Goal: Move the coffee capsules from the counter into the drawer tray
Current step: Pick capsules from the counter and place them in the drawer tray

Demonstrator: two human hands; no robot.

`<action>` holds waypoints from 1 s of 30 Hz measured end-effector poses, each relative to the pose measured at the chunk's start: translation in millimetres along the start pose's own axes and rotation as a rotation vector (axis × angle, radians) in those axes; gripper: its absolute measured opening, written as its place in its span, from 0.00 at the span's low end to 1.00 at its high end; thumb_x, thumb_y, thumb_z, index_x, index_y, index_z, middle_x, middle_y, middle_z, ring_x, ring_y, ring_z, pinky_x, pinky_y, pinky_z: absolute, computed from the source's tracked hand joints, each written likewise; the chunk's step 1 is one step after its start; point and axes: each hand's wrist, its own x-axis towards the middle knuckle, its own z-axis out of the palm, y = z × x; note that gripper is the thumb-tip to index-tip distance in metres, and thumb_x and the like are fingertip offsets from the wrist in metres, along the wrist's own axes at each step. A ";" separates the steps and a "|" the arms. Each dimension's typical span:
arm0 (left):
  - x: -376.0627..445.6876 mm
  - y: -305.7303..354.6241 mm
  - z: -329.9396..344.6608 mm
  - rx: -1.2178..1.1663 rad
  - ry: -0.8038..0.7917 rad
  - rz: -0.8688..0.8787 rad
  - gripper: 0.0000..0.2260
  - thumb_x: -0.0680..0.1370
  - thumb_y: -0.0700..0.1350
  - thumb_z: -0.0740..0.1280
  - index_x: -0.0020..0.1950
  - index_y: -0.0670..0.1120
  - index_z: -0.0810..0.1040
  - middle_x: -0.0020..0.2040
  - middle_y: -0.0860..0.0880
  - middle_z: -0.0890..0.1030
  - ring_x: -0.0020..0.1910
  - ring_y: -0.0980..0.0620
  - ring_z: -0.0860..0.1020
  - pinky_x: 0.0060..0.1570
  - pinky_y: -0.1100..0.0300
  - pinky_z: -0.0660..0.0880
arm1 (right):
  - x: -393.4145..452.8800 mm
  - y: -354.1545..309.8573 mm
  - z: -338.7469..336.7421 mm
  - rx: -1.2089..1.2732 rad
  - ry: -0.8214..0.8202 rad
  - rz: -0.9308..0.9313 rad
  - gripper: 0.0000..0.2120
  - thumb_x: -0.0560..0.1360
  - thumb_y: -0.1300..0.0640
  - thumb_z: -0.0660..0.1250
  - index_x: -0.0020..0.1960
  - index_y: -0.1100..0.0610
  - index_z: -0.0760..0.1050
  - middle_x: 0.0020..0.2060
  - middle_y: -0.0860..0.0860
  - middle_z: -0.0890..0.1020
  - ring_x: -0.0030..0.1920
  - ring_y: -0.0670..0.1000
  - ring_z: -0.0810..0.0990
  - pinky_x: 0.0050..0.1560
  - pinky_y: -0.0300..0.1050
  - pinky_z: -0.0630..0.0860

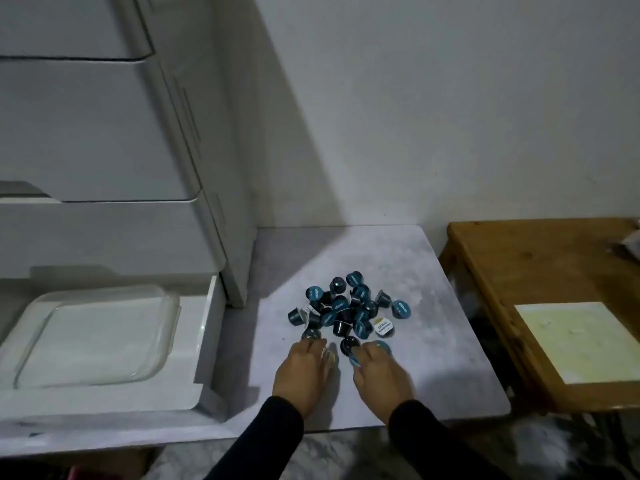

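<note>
- A white drawer unit point(104, 133) fills the left side, its lowest drawer point(207, 341) pulled open toward the viewer.
- A grey marbled counter point(433, 341) sits in the middle, against a white wall.
- A wooden side table point(519, 271) stands to the right of the counter, with a pale square sheet point(575, 341) lying on it.
- A clear, shallow drawer tray point(166, 306) rests inside the open drawer; no capsules show in it.
- A heap of dark and teal coffee capsules point(346, 306) lies on the counter, well apart from the tray; one white-lidded capsule point(382, 326) sits at its right edge.
- The left hand point(303, 368), in a dark sleeve, reaches to the near edge of the heap, fingertips at a dark capsule point(309, 333); whether it grips is unclear.
- The right hand point(379, 372) rests just beside it, fingers curled around a teal-lidded capsule point(382, 345).
</note>
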 end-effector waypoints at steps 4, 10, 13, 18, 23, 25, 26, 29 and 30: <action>9.8 -4.3 8.2 -0.059 -0.026 0.001 0.13 0.80 0.50 0.58 0.60 0.48 0.76 0.60 0.47 0.76 0.57 0.47 0.75 0.52 0.58 0.73 | 7.5 -7.3 -4.9 -0.017 0.011 0.065 0.20 0.51 0.58 0.80 0.42 0.53 0.81 0.35 0.48 0.81 0.32 0.48 0.81 0.28 0.35 0.76; 12.4 -15.1 15.1 -0.208 -0.060 -0.012 0.12 0.77 0.47 0.63 0.59 0.51 0.78 0.58 0.50 0.77 0.54 0.52 0.75 0.51 0.66 0.68 | 9.1 -7.6 8.4 0.158 0.002 0.181 0.09 0.71 0.64 0.66 0.51 0.60 0.77 0.48 0.57 0.79 0.43 0.60 0.79 0.40 0.47 0.76; 10.5 -16.5 14.1 -0.262 -0.059 -0.002 0.14 0.75 0.42 0.63 0.59 0.50 0.79 0.58 0.50 0.77 0.53 0.52 0.76 0.51 0.69 0.67 | 9.3 -9.9 11.2 0.222 0.003 0.260 0.09 0.74 0.64 0.62 0.53 0.61 0.75 0.51 0.58 0.75 0.44 0.61 0.77 0.44 0.49 0.73; 10.3 -20.6 13.8 -0.385 -0.037 -0.032 0.15 0.74 0.35 0.63 0.56 0.49 0.81 0.55 0.49 0.78 0.51 0.53 0.76 0.53 0.69 0.67 | 12.7 -11.7 15.5 0.272 0.050 0.406 0.09 0.71 0.69 0.63 0.49 0.62 0.77 0.48 0.58 0.80 0.48 0.56 0.77 0.43 0.34 0.64; 5.9 -22.1 14.4 -0.537 -0.004 -0.126 0.13 0.74 0.33 0.64 0.50 0.48 0.83 0.49 0.51 0.80 0.48 0.55 0.77 0.54 0.66 0.71 | 4.6 -13.2 17.6 0.294 0.108 0.414 0.09 0.73 0.65 0.61 0.47 0.60 0.80 0.45 0.56 0.84 0.46 0.55 0.80 0.44 0.38 0.72; 5.3 -20.8 13.6 -0.618 0.003 -0.205 0.12 0.74 0.33 0.65 0.47 0.47 0.84 0.47 0.51 0.81 0.46 0.56 0.78 0.52 0.68 0.72 | 2.4 -11.5 18.5 0.390 0.099 0.510 0.09 0.74 0.65 0.62 0.46 0.58 0.81 0.46 0.55 0.84 0.46 0.54 0.81 0.48 0.43 0.76; 5.4 -19.5 12.3 -0.666 0.000 -0.244 0.11 0.74 0.34 0.65 0.46 0.47 0.84 0.46 0.51 0.82 0.44 0.59 0.79 0.49 0.72 0.73 | 2.2 -11.0 17.5 0.451 0.092 0.561 0.10 0.74 0.65 0.61 0.46 0.57 0.81 0.46 0.54 0.84 0.45 0.52 0.81 0.49 0.42 0.75; 5.5 -15.5 9.7 -0.754 -0.015 -0.318 0.10 0.75 0.35 0.65 0.46 0.47 0.84 0.44 0.50 0.85 0.42 0.63 0.79 0.42 0.79 0.72 | 4.9 -12.7 9.7 0.488 0.050 0.583 0.13 0.75 0.63 0.59 0.45 0.56 0.82 0.44 0.53 0.85 0.42 0.49 0.79 0.44 0.36 0.72; 5.8 -14.3 8.6 -0.775 -0.007 -0.334 0.09 0.75 0.35 0.65 0.46 0.46 0.84 0.44 0.50 0.85 0.41 0.64 0.79 0.41 0.79 0.72 | 6.3 -12.6 6.1 0.490 0.047 0.562 0.13 0.75 0.63 0.58 0.45 0.57 0.82 0.43 0.53 0.85 0.41 0.48 0.79 0.43 0.36 0.73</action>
